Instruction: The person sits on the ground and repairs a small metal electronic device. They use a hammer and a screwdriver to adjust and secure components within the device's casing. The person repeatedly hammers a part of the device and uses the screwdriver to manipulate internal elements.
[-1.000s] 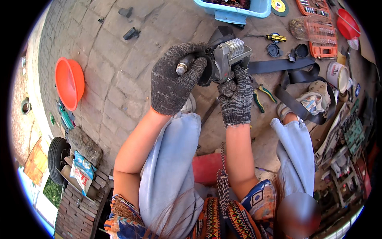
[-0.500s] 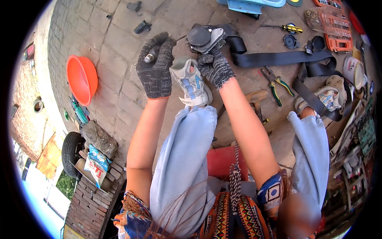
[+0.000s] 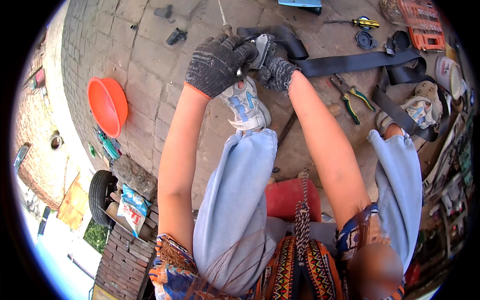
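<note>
Screwdriver [image 3: 223, 16] in your left hand [image 3: 215, 66], fingers clamped round it; that hand has swung in against the grey metal housing [image 3: 262, 49], so both hands now meet on one piece. Fingers of your right hand [image 3: 276, 75] grip its near side, by your left shoe [image 3: 245, 105]. Housing angular; gloves [image 3: 206, 77] ribbed knit; strap [image 3: 355, 63] flat, smooth, black.

A round orange-red plastic basin [image 3: 107, 107] sits on grey stone paving [image 3: 150, 95]. A black rubber tire [image 3: 97, 197] stands near a blue-and-white plastic packet [image 3: 133, 210] and stacked brownish bricks [image 3: 119, 262], while an open-topped orange plastic tool case [image 3: 427, 41] lies at the upper right.
</note>
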The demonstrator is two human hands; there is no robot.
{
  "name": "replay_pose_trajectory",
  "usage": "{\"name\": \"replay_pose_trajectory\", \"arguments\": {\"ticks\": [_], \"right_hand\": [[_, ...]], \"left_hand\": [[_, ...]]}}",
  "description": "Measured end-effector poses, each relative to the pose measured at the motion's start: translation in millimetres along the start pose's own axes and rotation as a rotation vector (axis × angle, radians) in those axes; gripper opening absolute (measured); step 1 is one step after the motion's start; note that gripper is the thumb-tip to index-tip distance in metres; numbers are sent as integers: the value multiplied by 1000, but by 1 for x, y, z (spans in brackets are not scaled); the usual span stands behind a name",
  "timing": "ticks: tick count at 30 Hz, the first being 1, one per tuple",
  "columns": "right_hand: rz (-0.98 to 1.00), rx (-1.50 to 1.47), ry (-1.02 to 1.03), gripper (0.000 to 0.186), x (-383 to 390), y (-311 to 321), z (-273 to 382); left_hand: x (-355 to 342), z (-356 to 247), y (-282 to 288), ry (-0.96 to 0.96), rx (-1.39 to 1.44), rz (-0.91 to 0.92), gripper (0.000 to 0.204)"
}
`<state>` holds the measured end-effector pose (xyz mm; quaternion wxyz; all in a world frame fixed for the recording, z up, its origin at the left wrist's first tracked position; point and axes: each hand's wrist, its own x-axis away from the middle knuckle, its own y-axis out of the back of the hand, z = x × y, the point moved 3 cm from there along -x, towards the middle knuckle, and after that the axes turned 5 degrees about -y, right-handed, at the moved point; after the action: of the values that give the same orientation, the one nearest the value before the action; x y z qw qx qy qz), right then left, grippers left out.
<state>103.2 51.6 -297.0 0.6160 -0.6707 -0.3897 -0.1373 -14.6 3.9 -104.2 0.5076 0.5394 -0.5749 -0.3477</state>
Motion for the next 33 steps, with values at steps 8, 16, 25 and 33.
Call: {"name": "replay_pose_trajectory", "arguments": {"ticks": [8,16,25,33], "right_hand": [[-206,806,-73,9,-24,5,-1],[-72,1671,63,15,-36,1,16],[-382,2118,345,26,-28,-9,-11],[-722,1549,209,41,11,-9,-30]], "left_hand": [[18,16,6,-41,33,-83,25],[15,31,10,34,259,112,26],[22,20,41,418,587,-589,14],[37,-23,57,786,893,-907,15]]}}
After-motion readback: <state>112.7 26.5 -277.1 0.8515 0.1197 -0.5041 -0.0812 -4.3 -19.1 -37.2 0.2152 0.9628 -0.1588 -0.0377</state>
